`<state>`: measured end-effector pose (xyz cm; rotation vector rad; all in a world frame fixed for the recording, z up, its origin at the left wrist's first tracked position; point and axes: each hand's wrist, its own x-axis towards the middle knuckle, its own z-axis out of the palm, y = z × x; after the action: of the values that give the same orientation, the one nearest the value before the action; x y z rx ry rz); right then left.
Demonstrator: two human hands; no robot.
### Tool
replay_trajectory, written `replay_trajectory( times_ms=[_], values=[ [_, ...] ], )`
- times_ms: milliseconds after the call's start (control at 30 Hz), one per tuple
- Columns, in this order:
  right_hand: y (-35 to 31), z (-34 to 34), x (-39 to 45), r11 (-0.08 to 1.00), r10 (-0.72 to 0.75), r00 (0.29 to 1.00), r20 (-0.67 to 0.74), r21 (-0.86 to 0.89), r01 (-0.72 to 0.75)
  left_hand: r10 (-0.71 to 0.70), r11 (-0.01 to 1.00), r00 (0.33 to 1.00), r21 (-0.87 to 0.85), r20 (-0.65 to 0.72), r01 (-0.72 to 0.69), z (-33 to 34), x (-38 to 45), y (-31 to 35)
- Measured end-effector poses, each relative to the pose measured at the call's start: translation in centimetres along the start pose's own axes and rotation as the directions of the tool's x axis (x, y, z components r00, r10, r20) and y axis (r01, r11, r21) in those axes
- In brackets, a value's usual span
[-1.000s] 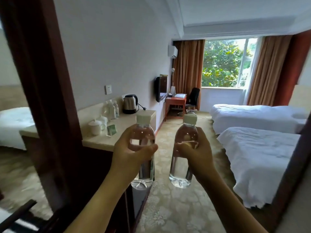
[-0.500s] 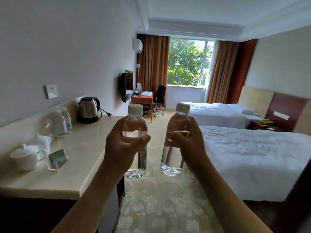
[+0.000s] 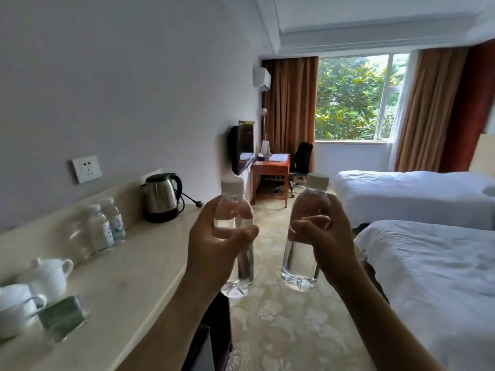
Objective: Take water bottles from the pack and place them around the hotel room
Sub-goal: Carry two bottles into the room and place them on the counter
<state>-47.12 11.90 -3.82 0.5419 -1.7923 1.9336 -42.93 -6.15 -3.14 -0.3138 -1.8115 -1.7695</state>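
Hands grip one bottle each: left hand (image 3: 214,245) a clear bottle (image 3: 237,266), right hand (image 3: 325,242) another bottle (image 3: 301,263); kettle (image 3: 161,198), cups (image 3: 52,274) and two labelled bottles (image 3: 105,227) crowd the table (image 3: 128,279) left, beds (image 3: 434,269) right.

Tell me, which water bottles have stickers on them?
The two labelled bottles standing on the counter beside the kettle. The bottle in the left hand and the one in the right hand are bare and clear.

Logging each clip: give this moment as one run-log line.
left hand: grips left bottle | right hand: grips right bottle | bottles: upright, apart, over carpet
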Motion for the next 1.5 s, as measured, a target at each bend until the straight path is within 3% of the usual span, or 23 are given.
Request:
replay_trajectory(
  times_ms=[267, 567, 833, 967, 1100, 1367, 1500],
  values=[
    [8.6, 5.6, 10.8, 0.985, 0.014, 0.972, 0.236, 0.164, -0.054, -0.058, 0.996, 0.978, 0.049, -0.198, 0.069, -1.7, 8.5, -6.0],
    [19.5, 16.6, 18.8, 0.956, 0.035, 0.920, 0.390, 0.256, -0.144, 0.016, 0.983, 0.920, 0.173, -0.392, 0.056, -7.0, 17.6, -15.3],
    [28.2, 27.3, 26.1, 0.959, 0.058, 0.816, 0.575, 0.196, -0.206, 0.056, 0.960, 0.821, 0.256, -0.568, 0.112, -12.6, 24.4, -24.4],
    [32.0, 32.1, 27.5, 0.946, 0.050, 0.772, 0.633, 0.218, -0.240, 0.040, 0.914, 0.735, 0.322, -0.677, 0.247, -15.6, 24.4, -28.3],
    [36.1, 36.3, 26.9, 0.926, 0.037, 0.682, 0.730, 0.232, -0.298, 0.040, 0.857, 0.654, 0.362, -0.756, 0.366, -18.0, 23.9, -31.4],
    [42.3, 40.0, 25.0, 0.911, -0.041, 0.506, 0.862, 0.240, -0.336, 0.179, 0.817, 0.401, 0.362, -0.899, 0.448, -17.4, 22.7, -36.5],
    [44.0, 39.8, 25.0, 0.903, -0.098, 0.465, 0.880, 0.275, -0.330, 0.236, 0.813, 0.303, 0.359, -0.923, 0.459, -16.4, 22.5, -38.3]
  ],
)
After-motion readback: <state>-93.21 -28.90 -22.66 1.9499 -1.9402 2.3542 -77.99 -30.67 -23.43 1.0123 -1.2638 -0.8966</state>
